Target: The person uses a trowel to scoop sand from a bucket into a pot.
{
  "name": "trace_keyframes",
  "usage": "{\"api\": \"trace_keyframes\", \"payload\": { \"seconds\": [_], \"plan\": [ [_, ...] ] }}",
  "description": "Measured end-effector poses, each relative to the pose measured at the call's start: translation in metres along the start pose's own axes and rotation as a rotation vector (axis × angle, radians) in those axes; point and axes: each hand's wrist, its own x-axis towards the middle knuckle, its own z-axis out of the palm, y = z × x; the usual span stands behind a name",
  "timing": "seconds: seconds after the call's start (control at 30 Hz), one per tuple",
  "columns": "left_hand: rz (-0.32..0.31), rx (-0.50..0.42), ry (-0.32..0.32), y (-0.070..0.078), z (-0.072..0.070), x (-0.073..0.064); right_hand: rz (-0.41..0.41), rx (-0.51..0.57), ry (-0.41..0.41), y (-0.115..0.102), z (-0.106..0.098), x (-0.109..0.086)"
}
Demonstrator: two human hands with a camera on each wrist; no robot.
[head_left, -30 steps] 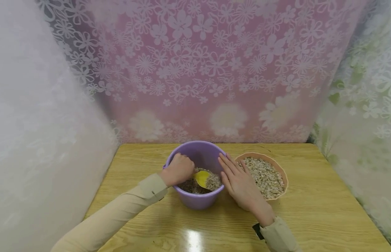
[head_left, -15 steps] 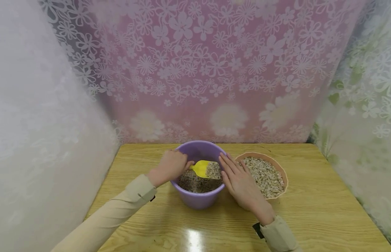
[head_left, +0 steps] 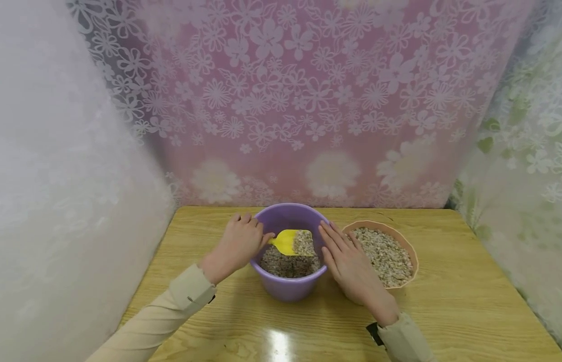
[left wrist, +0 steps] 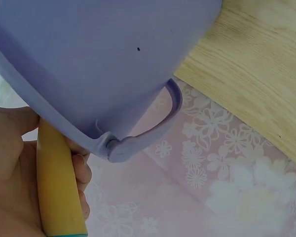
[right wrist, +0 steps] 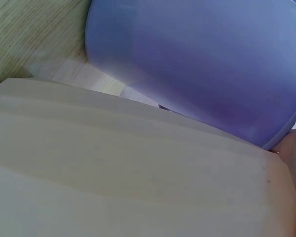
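My left hand (head_left: pixel 237 246) grips the handle of a yellow scoop (head_left: pixel 284 242) at the left rim of a purple bucket (head_left: pixel 287 290). Pale speckled granules fill the front part of the scoop, level over the bucket's opening. More granules (head_left: pixel 285 264) cover the bucket's bottom. In the left wrist view, fingers and thumb wrap the yellow scoop handle (left wrist: pixel 59 182) just outside the rim. My right hand (head_left: pixel 350 266) lies with straight fingers against the bucket's right rim, between it and an orange scalloped bowl (head_left: pixel 405 247). The right wrist view shows mostly the bowl's side and the bucket's wall.
Granules (head_left: pixel 387 259) nearly fill the bowl on the right. A purple carrying handle (left wrist: pixel 158 128) sticks out from the bucket's side in the left wrist view. The wooden table (head_left: pixel 462 301) meets a pink flowered curtain (head_left: pixel 281 125) at its back edge.
My left hand has risen out of the bucket and drawn left, lifting the scoop with its granules and levelling it over the opening. The right hand keeps its place on the rim.
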Motion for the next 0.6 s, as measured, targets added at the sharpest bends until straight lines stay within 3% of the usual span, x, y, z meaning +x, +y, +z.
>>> {"api": "trace_keyframes", "payload": {
  "seconds": [0.33,0.6],
  "plan": [
    [-0.046,-0.068,-0.047,0.0042,-0.0001,-0.007,-0.001,0.004,0.002,-0.0005,0.0002,-0.0004],
    [-0.047,-0.061,0.022,0.0045,0.0001,-0.008,0.007,0.015,-0.006,0.0,-0.0009,-0.0001]
  ]
}}
